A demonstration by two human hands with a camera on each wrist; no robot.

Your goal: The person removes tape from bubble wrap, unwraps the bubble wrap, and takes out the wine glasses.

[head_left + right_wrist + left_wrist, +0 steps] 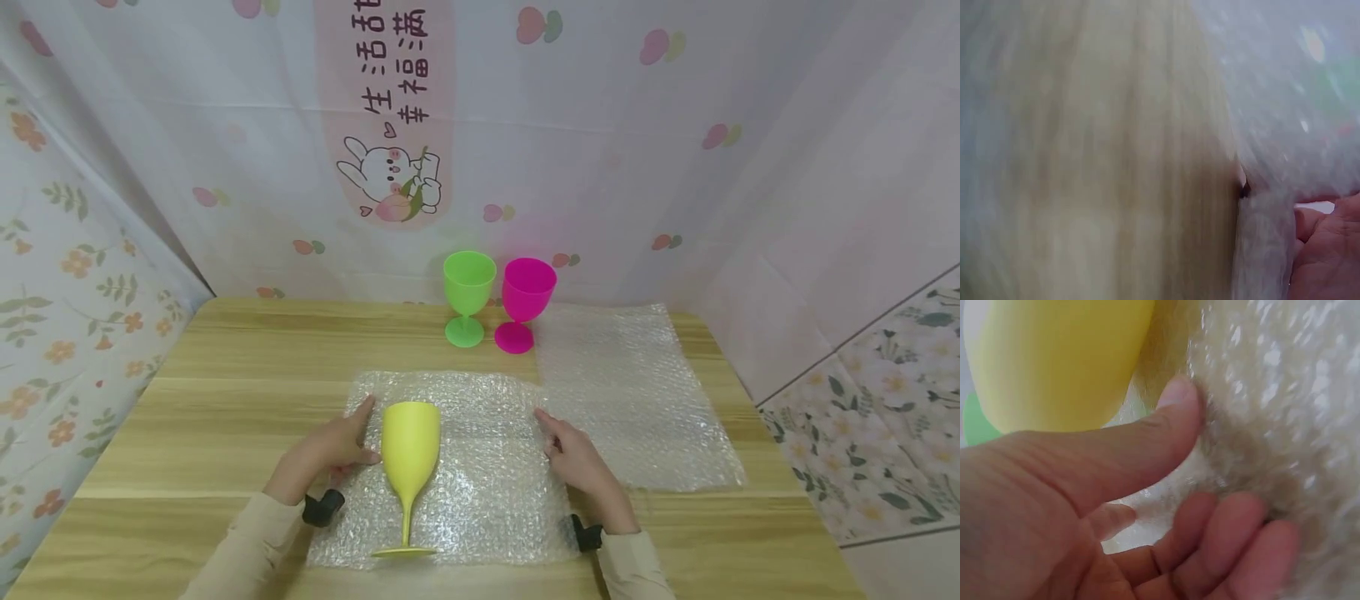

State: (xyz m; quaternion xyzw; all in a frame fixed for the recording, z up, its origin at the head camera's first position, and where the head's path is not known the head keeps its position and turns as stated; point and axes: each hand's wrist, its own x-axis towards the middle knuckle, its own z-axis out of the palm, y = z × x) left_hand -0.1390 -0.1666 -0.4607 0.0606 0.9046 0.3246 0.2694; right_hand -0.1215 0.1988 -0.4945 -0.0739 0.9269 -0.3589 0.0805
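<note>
A yellow goblet lies on its side on a sheet of clear bubble wrap, its rim away from me and its foot near the front edge. At the sheet's left edge my left hand grips the wrap, thumb beside the goblet's bowl. The left wrist view shows the thumb against the wrap and the other fingers curled below. My right hand holds the opposite edge, its index finger stretched along it. In the right wrist view the wrap partly covers that hand's fingers.
A green goblet and a pink goblet stand upright at the back of the wooden table. A second bubble wrap sheet lies flat on the right. Printed curtains hang behind and at the sides.
</note>
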